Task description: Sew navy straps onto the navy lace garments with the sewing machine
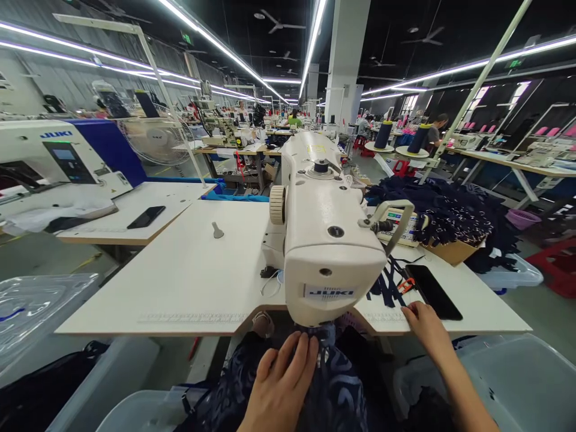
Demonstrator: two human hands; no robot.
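Observation:
My left hand (283,381) is closed on a dark navy patterned garment (339,384), fingertips just under the head of the white sewing machine (333,252). The machine's head hides the needle area. The garment hangs down below the table's front edge. Over on the right, my right hand (425,324) has thumb and fingers pinched at the end of a navy fabric strip (396,294) on the tabletop. Several more such strips lie beside it. Close by are orange-handled thread snips (407,285) and a black phone (434,293).
A heap of navy straps (445,210) rises from a cardboard box (454,252) behind the phone. A small grey metal piece (217,230) lies on the white table (180,270). Clear plastic bins (508,378) stand below. Another machine (49,156) is at the left.

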